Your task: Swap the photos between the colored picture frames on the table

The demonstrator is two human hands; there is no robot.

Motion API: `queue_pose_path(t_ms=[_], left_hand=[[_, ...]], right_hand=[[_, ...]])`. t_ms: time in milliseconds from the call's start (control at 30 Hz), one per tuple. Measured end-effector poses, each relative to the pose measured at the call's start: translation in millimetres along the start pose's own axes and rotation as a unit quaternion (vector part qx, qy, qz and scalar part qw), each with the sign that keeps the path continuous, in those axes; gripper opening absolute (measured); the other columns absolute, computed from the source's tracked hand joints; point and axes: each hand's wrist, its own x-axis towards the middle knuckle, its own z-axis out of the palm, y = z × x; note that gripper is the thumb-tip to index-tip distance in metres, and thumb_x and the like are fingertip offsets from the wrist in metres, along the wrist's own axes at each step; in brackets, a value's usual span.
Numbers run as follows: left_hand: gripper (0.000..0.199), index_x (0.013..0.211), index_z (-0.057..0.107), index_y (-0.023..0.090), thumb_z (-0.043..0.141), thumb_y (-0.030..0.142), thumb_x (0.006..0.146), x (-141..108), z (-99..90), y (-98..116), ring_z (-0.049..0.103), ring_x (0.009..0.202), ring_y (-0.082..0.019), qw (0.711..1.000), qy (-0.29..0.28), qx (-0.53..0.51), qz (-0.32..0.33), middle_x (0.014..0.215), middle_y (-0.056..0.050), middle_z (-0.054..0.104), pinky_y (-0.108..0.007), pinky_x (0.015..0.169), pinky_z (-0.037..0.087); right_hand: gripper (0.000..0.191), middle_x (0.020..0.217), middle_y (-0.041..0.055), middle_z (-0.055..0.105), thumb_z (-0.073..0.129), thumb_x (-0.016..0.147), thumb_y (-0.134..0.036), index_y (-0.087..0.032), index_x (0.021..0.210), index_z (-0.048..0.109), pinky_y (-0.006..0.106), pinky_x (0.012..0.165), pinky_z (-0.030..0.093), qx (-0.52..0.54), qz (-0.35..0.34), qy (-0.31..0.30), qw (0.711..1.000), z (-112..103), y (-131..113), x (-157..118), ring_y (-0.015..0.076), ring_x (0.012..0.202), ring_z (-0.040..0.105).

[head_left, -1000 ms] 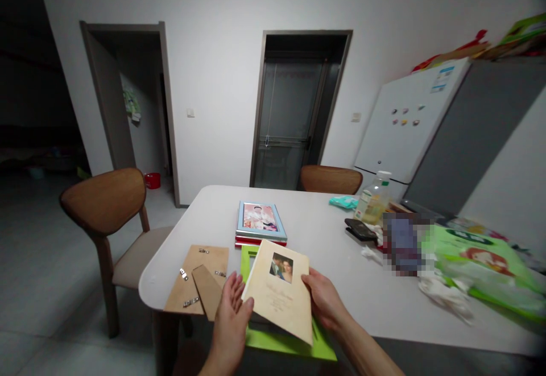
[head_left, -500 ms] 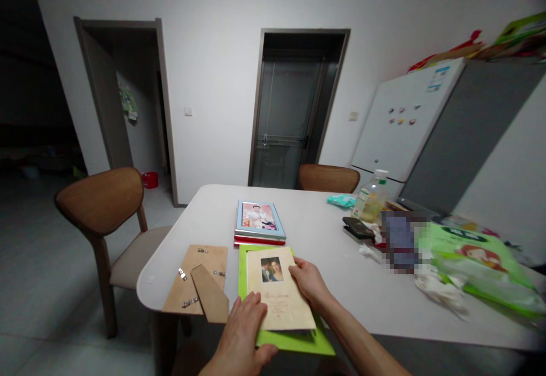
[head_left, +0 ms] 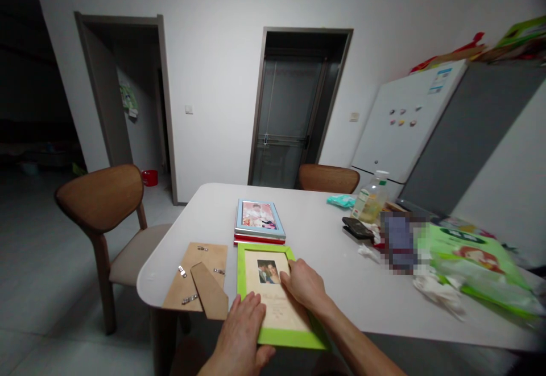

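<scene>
A lime green frame (head_left: 294, 339) lies at the table's front edge, with a cream sheet (head_left: 284, 302) bearing a small photo of two people inside its border. My left hand (head_left: 245, 327) rests on the frame's left side, fingers spread, holding nothing. On the right side, my right hand (head_left: 305, 285) has its fingers bent together at the sheet's edge; what they pinch, if anything, is hidden. Left of the frame lies a brown backing board (head_left: 174, 290) with metal clips and a stand leg (head_left: 210, 292). Behind it sit stacked frames, a light blue one (head_left: 260, 232) on top.
On the right of the white table (head_left: 315, 217) are a bottle (head_left: 370, 198), a black phone-like item (head_left: 357, 228), crumpled tissues (head_left: 439, 293) and a green package (head_left: 482, 256). Wooden chairs stand at the left (head_left: 102, 199) and far side (head_left: 329, 178).
The cream sheet has shifted left and down and now lies within the green border. My right hand has moved slightly left with its fingers further over the sheet. My left hand has barely moved.
</scene>
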Motion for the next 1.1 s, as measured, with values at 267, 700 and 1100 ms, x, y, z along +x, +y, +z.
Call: queue_pose_path(t_ms=[267, 700, 1100], left_hand=[[0.066, 0.12, 0.039, 0.019, 0.058, 0.011, 0.057, -38.7, -33.4, -71.0, 0.03, 0.12, -0.027, 0.984, 0.098, 0.097, -0.113, 0.13, -0.012, 0.038, -0.048, 0.097, 0.026], [0.036, 0.1, 0.057, 0.016, 0.059, 0.014, 0.063, -48.3, -53.4, -122.2, 0.053, 0.102, -0.023, 0.963, 0.18, 0.142, -0.141, 0.109, -0.011, 0.058, -0.035, 0.087, 0.043], [0.05, 0.1, 0.054, 0.018, 0.073, 0.016, 0.054, -7.6, -19.6, -16.3, 0.052, 0.103, -0.025, 0.988, 0.139, 0.072, 0.007, 0.112, -0.012, 0.056, -0.037, 0.086, 0.045]], right_hand=[[0.036, 0.095, 0.011, 0.057, 0.039, 0.077, -0.034, -0.016, 0.105, 0.054, 0.028, 0.068, 0.039, 0.11, -0.083, 0.021, 0.99, -6.4, -23.3, -14.8, 0.0189, 0.08, 0.055], [0.051, 0.097, 0.009, 0.053, 0.057, 0.055, -0.023, -0.019, 0.106, 0.053, 0.032, 0.077, 0.038, 0.246, -0.234, -0.039, 0.94, 16.2, -139.5, -45.2, 0.022, 0.09, 0.047], [0.047, 0.103, 0.0068, 0.053, 0.047, 0.056, -0.015, -0.02, 0.103, 0.054, 0.034, 0.09, 0.035, 0.278, -0.164, -0.046, 0.945, -39.2, -16.0, -79.5, 0.0204, 0.099, 0.047]])
